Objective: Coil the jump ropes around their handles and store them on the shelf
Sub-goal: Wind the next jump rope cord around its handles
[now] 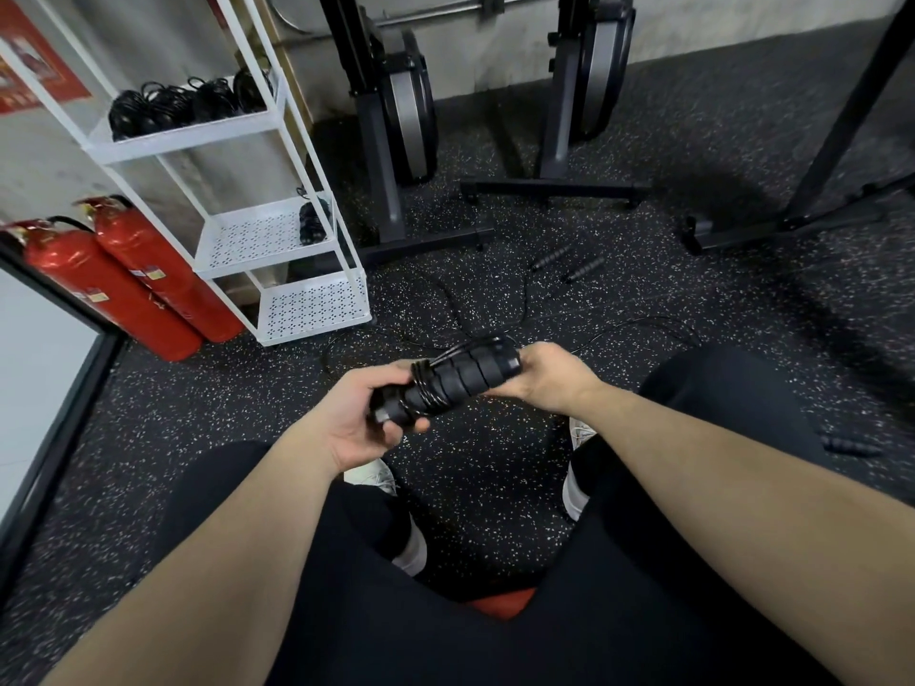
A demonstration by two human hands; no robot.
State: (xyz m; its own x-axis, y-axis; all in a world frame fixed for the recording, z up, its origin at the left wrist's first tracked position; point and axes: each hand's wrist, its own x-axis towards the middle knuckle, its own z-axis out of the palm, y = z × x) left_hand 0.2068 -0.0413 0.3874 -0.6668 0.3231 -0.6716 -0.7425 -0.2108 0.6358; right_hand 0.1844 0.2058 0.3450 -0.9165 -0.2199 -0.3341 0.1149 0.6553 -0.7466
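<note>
Both hands hold one black jump rope [453, 381] with its two handles pressed together and several turns of cord wound around them. My left hand [369, 418] grips the lower left end. My right hand [547, 376] holds the upper right end, and loose cord trails from there to the floor. A second jump rope [569, 264] lies uncoiled on the floor beyond, handles side by side. Another black handle [849, 445] lies on the floor by my right knee. The white shelf [237, 131] at the left holds several coiled ropes [183, 104] on its upper tier and one coiled rope [311, 222] on the middle tier.
Two red fire extinguishers [124, 284] lean beside the shelf. Two upright black exercise machines [396, 121] stand behind on the speckled rubber floor [495, 462]. A black frame leg [841, 131] is at the right. My knees and white shoes are below my hands.
</note>
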